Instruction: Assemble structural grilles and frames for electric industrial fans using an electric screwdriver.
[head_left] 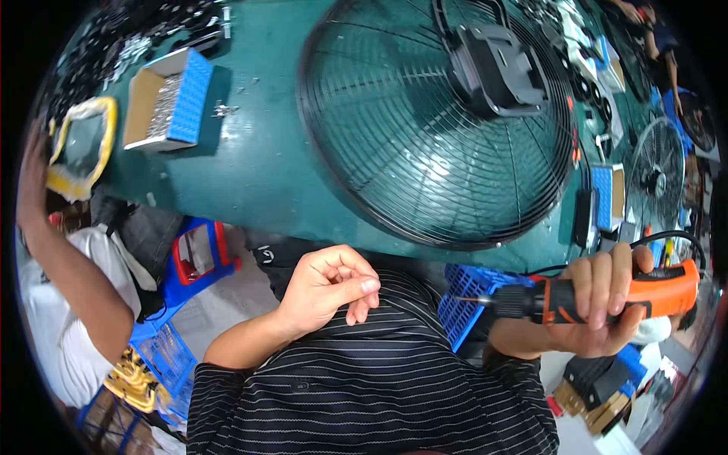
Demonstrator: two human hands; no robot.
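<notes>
My right hand is wrapped round an orange and black corded electric screwdriver. The thin metal bit points left, in front of my body. My left hand is held over my striped shirt, its fingers curled and the thumb pressed toward the index finger. Anything small between those fingertips is hidden. Beyond both hands, a large black wire fan guard lies on the green table, apart from them. A black plastic motor housing sits at the guard's upper right part.
An open blue-sided carton of small metal screws stands on the left of the table, a few loose screws beside it. A co-worker's arm reaches toward a yellow-rimmed piece at far left. Blue crates stand below the table edge.
</notes>
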